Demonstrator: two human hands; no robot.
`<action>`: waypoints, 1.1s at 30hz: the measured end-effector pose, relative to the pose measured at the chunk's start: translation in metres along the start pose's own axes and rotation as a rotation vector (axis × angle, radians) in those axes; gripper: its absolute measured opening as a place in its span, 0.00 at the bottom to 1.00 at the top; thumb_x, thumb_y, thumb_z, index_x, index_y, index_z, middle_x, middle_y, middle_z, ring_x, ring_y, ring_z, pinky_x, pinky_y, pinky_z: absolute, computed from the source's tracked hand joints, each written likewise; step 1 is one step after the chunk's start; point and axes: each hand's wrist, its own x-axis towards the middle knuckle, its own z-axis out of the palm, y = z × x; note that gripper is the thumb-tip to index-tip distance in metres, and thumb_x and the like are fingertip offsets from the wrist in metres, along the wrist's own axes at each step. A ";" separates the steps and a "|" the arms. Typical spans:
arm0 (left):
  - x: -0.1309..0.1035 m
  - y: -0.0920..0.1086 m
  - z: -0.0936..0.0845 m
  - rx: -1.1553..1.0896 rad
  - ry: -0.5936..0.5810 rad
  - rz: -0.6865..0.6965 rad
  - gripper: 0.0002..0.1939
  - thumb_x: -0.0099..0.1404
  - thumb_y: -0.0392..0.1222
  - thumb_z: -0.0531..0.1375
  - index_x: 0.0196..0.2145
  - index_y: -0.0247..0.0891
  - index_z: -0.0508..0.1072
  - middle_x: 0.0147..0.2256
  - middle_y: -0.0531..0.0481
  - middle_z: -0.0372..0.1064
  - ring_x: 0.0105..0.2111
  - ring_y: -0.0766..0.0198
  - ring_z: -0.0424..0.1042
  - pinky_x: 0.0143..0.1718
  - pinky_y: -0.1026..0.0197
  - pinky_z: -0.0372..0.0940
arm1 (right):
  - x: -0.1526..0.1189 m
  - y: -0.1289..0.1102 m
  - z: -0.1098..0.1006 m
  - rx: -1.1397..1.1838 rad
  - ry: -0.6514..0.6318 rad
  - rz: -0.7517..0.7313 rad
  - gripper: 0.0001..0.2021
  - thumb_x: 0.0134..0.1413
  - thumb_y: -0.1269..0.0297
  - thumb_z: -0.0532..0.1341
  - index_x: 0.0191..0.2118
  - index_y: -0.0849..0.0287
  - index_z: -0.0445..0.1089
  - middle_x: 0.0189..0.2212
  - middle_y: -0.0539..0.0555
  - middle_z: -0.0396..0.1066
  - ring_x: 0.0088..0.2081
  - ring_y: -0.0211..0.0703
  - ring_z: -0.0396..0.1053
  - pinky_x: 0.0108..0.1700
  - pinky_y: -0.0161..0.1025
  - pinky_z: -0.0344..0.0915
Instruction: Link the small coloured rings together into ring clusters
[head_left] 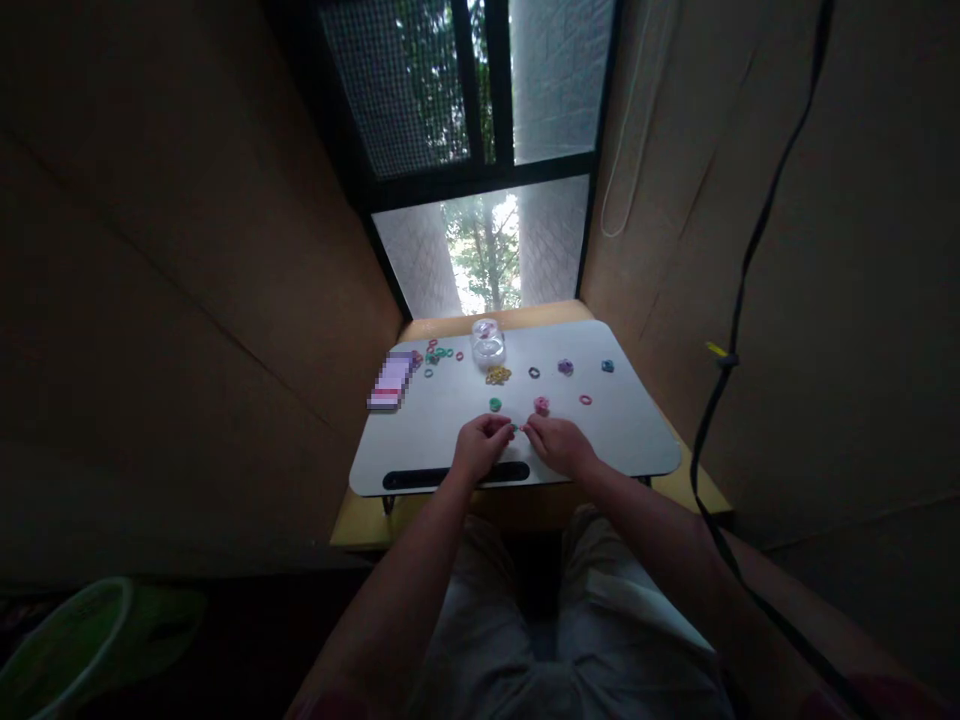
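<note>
The small green-and-pink piece (517,428) was hard to make out: fingertips covered much of it, and whether it was 1 item or 2 could not be told. It sat in the narrow gap between the hands, above the near part of the white desk (630,435). The left hand (480,446) pinched its green end between thumb and fingers, and the right hand (556,443) had its fingertips closed at the pink end.

The left hand and forearm hid part of the black slot (420,478) along the desk's near edge. The screen of the phone (391,382) at the desk's left was pixelated, so its content was unreadable. At lower left, the green tub (161,625) was cut off by the frame and sunk in shadow.

Just beyond the left hand lay a green bundle (495,404); a pink bundle (541,404) lay just beyond the right hand. To the right of that lay a pink ring (585,399). Farther off were a yellow pile (498,375), a dark ring (534,372), a purple bundle (565,367) and a blue bundle (607,366). Behind the yellow pile stood a clear jar (489,350), its contents indistinct.
</note>
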 end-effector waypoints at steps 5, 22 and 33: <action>-0.001 0.001 0.002 -0.016 0.033 0.003 0.17 0.53 0.51 0.64 0.35 0.35 0.76 0.26 0.48 0.75 0.21 0.69 0.68 0.22 0.67 0.60 | -0.001 0.000 -0.002 -0.008 -0.014 0.001 0.19 0.67 0.56 0.43 0.38 0.59 0.67 0.32 0.56 0.74 0.32 0.42 0.69 0.33 0.36 0.49; 0.003 -0.006 0.001 -0.151 0.083 0.000 0.15 0.53 0.48 0.65 0.34 0.34 0.76 0.25 0.48 0.73 0.26 0.66 0.72 0.30 0.63 0.67 | 0.000 -0.002 -0.005 -0.009 -0.024 0.012 0.20 0.67 0.56 0.41 0.39 0.59 0.67 0.34 0.57 0.74 0.34 0.43 0.69 0.34 0.36 0.50; 0.007 -0.008 0.000 -0.283 0.124 -0.001 0.15 0.50 0.47 0.67 0.32 0.34 0.74 0.24 0.50 0.72 0.25 0.66 0.72 0.29 0.63 0.66 | 0.001 -0.001 -0.003 -0.010 -0.035 0.027 0.20 0.67 0.56 0.41 0.40 0.59 0.68 0.34 0.57 0.74 0.34 0.43 0.69 0.34 0.36 0.50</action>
